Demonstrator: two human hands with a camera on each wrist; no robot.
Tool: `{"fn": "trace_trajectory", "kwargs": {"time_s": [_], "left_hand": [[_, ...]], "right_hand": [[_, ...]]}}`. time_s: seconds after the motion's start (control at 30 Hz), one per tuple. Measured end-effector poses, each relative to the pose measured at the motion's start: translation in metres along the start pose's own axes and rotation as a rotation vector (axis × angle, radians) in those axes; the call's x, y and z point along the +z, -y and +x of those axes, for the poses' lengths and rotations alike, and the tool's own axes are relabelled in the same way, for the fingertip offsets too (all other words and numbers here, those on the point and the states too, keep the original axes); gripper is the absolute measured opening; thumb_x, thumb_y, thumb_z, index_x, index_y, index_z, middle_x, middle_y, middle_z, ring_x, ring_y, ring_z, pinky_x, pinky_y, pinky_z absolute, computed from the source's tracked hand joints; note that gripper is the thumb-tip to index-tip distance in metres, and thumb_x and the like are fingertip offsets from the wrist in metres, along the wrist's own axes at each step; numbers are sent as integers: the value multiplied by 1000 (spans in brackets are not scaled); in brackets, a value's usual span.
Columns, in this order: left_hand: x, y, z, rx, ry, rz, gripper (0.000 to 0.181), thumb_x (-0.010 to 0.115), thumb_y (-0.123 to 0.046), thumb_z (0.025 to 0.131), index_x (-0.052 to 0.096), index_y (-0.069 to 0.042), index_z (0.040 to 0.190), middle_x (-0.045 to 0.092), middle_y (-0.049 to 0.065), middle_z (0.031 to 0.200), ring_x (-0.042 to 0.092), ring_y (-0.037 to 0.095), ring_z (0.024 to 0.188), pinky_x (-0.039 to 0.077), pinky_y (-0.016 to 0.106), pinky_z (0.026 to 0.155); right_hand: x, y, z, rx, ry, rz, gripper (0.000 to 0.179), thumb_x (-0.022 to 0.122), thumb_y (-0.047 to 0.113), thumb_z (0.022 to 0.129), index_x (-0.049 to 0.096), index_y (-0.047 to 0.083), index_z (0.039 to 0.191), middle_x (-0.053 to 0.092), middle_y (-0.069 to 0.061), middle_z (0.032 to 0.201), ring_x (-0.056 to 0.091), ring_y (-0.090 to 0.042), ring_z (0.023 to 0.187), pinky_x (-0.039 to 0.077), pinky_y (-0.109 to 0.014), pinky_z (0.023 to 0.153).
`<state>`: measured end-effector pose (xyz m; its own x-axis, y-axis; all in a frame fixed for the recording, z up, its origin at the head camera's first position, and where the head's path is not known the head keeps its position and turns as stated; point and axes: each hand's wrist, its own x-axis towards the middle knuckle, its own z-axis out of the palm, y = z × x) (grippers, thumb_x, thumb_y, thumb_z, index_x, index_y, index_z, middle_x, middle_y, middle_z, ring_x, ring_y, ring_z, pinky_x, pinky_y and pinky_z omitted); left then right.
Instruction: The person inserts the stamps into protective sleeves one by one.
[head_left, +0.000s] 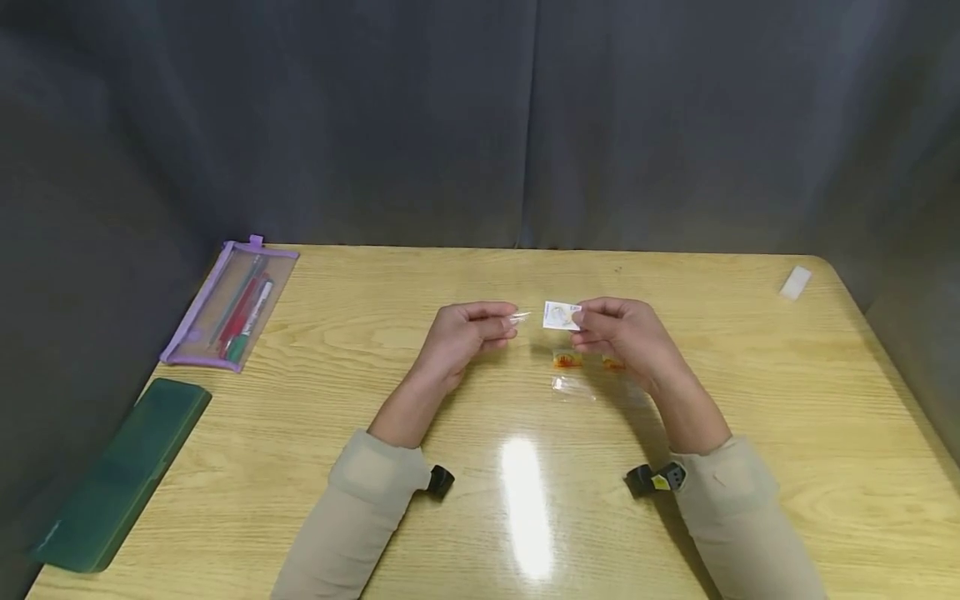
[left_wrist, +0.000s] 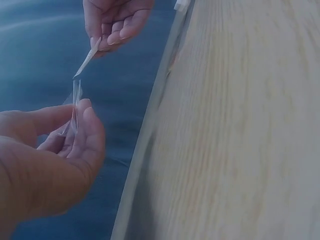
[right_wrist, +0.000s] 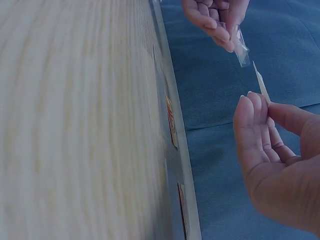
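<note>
Over the middle of the table, my left hand [head_left: 468, 337] pinches a small clear plastic sleeve [head_left: 520, 317] between thumb and fingertips. The sleeve [left_wrist: 76, 100] stands upright from the fingers in the left wrist view. Facing it, my right hand [head_left: 621, 332] holds a small white printed card [head_left: 558, 316], like a postage stamp, by its right end. In the right wrist view the card [right_wrist: 261, 82] shows edge-on, its free end pointing toward the sleeve with a small gap between. On the table below lie two orange printed pieces [head_left: 567, 358], one partly hidden by the right hand.
A clear plastic strip [head_left: 573, 388] lies just nearer than the orange pieces. At the left are a purple-edged mesh pouch [head_left: 247, 308] with pens and a dark green case [head_left: 123, 475]. A white eraser-like block [head_left: 796, 282] sits far right. Dark curtains [head_left: 480, 125] surround the wooden table [head_left: 360, 287].
</note>
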<state>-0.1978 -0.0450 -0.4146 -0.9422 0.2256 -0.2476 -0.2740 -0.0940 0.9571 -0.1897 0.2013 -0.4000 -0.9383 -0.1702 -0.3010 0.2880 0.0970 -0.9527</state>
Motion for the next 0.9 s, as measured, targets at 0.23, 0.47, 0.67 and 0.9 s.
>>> {"fn": "trace_trajectory", "kwargs": {"time_s": [0.23, 0.47, 0.67, 0.9], "left_hand": [[3, -1, 0, -1, -15, 11, 24, 71, -5, 94, 74, -1, 118, 75, 17, 113, 75, 11, 80, 64, 32, 83], [4, 0, -2, 7, -34, 46, 22, 74, -14, 94, 74, 2, 109, 78, 15, 104, 77, 13, 75, 63, 43, 85], [5, 0, -2, 24, -51, 41, 22, 75, -15, 93, 75, 4, 105, 79, 14, 92, 77, 15, 73, 63, 46, 85], [6, 2, -1, 25, -54, 33, 22, 77, -16, 92, 76, 5, 100, 79, 15, 88, 78, 15, 74, 62, 45, 84]], "right_hand": [[2, 3, -1, 1, -5, 1, 31, 63, 13, 101, 58, -8, 123, 70, 1, 91, 74, -11, 82, 63, -24, 78], [1, 0, -2, 0, -12, -13, 31, 63, 14, 101, 58, -7, 123, 70, -2, 93, 74, -13, 84, 63, -24, 79], [1, 0, -2, -2, -11, -26, 32, 63, 16, 101, 59, -6, 124, 69, -4, 96, 74, -14, 84, 63, -27, 81], [3, 1, -3, -14, -3, -64, 32, 62, 14, 101, 60, -9, 124, 73, -3, 91, 74, -11, 80, 64, -28, 79]]}}
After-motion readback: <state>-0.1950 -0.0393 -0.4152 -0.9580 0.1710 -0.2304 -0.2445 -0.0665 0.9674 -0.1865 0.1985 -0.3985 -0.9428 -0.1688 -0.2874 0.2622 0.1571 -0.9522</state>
